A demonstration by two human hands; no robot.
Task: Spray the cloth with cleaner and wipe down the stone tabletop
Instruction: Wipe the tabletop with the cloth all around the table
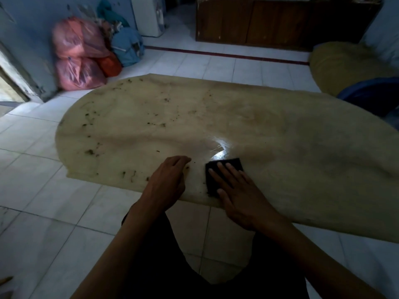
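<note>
Head view: your right hand [239,190] lies flat, fingers spread, pressing the cloth [222,175] onto the counter [280,137] at lower centre. Left hand [168,180] rests loosely curled, grasping nothing. Wiping looks barely begun: dark crumbs [90,151] still dot the left half. No sprayer visible.

Polished beige stone tabletop [248,130] gleams glossy though speckled with grime; the dark cloth [224,167] looks matt
</note>
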